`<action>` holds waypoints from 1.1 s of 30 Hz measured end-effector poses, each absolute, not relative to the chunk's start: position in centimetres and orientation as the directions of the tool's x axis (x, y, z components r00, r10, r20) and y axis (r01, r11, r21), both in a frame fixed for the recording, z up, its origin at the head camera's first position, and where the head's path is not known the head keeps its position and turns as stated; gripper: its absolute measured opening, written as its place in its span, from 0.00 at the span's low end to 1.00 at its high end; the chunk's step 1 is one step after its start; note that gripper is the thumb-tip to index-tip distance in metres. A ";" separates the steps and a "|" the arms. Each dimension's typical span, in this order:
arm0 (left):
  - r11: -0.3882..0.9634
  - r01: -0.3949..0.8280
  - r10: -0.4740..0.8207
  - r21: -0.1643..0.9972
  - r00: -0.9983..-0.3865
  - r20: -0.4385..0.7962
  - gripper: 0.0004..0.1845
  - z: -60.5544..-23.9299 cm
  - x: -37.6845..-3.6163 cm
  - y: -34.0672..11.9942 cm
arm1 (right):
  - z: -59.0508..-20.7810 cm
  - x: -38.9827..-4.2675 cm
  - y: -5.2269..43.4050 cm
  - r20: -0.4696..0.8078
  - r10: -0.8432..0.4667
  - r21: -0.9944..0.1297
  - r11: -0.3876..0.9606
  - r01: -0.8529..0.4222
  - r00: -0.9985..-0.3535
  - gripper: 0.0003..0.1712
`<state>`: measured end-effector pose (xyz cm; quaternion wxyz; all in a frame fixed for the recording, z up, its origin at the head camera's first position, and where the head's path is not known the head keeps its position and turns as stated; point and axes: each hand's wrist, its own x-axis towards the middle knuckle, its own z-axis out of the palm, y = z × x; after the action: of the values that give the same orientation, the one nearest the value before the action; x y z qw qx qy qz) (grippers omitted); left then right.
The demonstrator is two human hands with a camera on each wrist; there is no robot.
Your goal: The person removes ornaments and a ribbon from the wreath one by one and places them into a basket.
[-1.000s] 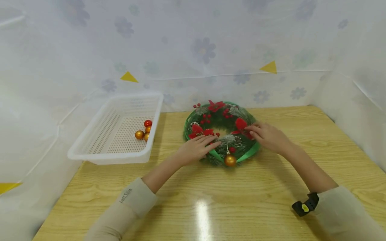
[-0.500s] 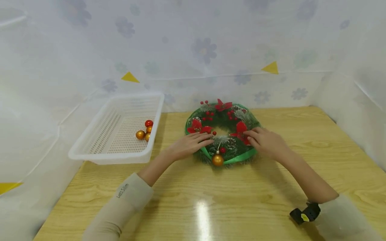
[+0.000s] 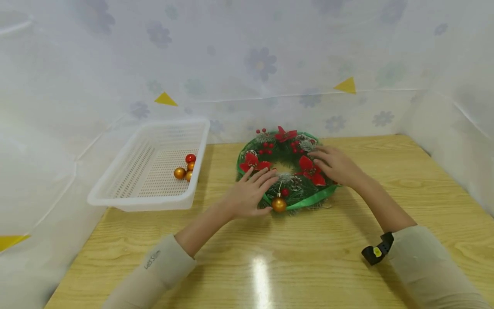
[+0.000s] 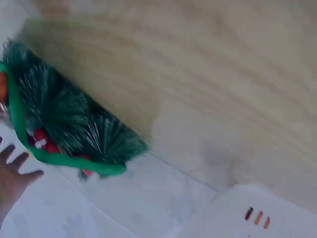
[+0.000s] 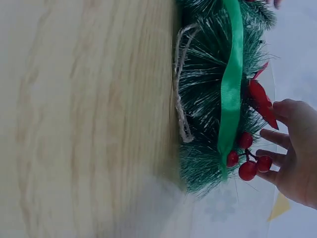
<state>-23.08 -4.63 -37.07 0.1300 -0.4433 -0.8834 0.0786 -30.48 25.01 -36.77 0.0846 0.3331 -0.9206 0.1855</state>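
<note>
A green wreath (image 3: 305, 199) with red poinsettias (image 3: 311, 170), red berries, pinecones and a green ribbon (image 3: 314, 198) lies on the table. From its near side hangs a gold ball ornament (image 3: 279, 204). My left hand (image 3: 248, 195) is spread over the wreath's near-left part, fingers straight toward the left poinsettia (image 3: 252, 162), thumb close to the gold ball. At the right rim, the fingers of my right hand (image 3: 337, 167) reach over the foliage. In the right wrist view, that hand (image 5: 299, 153) has its thumb at a red petal (image 5: 262, 101) and extended fingers beside the berries (image 5: 247, 170).
Left of the wreath stands a white perforated basket (image 3: 143, 201) with several gold and red balls (image 3: 179, 173) at its right side. A pale flowered sheet (image 3: 231, 56) encloses the back and sides of the wooden table (image 3: 308, 262). A loop of twine (image 5: 181, 99) shows under the wreath.
The wreath turned slightly, carrying the gold ball to the left. My right hand then slid off the right poinsettia toward the far rim, while my left hand moved nearer and spread its fingers.
</note>
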 end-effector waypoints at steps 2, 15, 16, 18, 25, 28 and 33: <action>0.582 0.744 0.813 -0.329 -0.532 0.236 0.39 -37.5 -22.5 -4.1 | -37.2 -30.6 25.0 0.249 -0.582 -0.309 0.710 -0.633 -0.774 0.22; 0.463 0.683 0.886 -0.565 -0.372 0.276 0.27 -38.9 -22.0 -3.0 | -38.3 -30.0 25.8 0.161 -0.550 -0.391 0.726 -0.565 -0.819 0.27; 0.461 0.685 0.887 -0.564 -0.372 0.274 0.26 -39.0 -22.0 -3.0 | -38.4 -29.8 25.8 0.161 -0.549 -0.384 0.730 -0.565 -0.820 0.27; 0.465 0.689 0.885 -0.557 -0.373 0.278 0.26 -39.0 -22.0 -3.2 | -38.3 -29.4 25.8 0.156 -0.544 -0.376 0.739 -0.559 -0.824 0.26; 0.494 0.672 0.869 -0.551 -0.375 0.323 0.27 -38.8 -21.8 -4.5 | -37.7 -27.8 25.2 0.111 -0.517 -0.362 0.775 -0.518 -0.849 0.28; 0.502 0.654 0.864 -0.566 -0.351 0.360 0.24 -38.8 -21.6 -4.7 | -37.5 -27.2 25.1 0.100 -0.514 -0.357 0.780 -0.513 -0.852 0.29; 0.522 0.633 0.850 -0.572 -0.333 0.407 0.18 -38.8 -21.4 -4.7 | -37.5 -26.9 25.1 0.099 -0.517 -0.339 0.786 -0.518 -0.850 0.29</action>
<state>-21.37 -4.72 -38.81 0.3452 -0.4628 -0.8011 0.1576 -26.92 25.10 -37.55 0.0003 0.2739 -0.9449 0.1794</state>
